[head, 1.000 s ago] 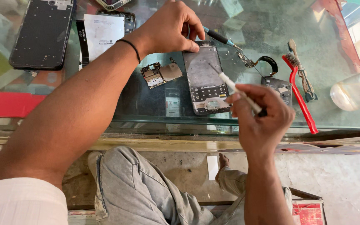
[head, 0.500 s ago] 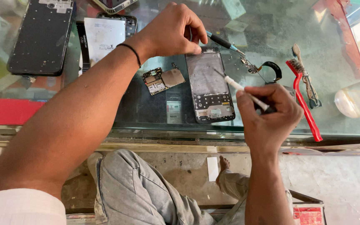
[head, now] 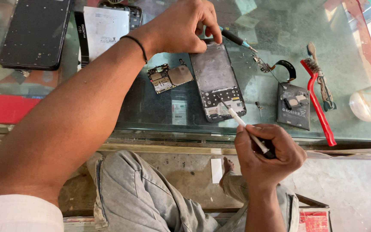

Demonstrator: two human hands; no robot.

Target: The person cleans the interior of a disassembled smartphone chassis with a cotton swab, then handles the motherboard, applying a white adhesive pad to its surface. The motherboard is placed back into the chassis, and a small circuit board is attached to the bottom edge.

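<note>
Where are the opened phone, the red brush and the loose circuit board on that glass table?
opened phone (head: pixel 217 79), head view, bare middle of its frame.
red brush (head: pixel 318 107), head view, middle of its handle.
loose circuit board (head: pixel 168 77), head view, centre of the board.

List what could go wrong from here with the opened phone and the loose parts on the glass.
1. The right hand aims a thin white-handled tool into the opened grey phone frame; a slip could scratch the exposed lower board.
2. The left hand pins only the frame's top end, so it may pivot on the smooth glass counter.
3. The small green circuit board and a tiny loose dark part could be swept off.
</note>
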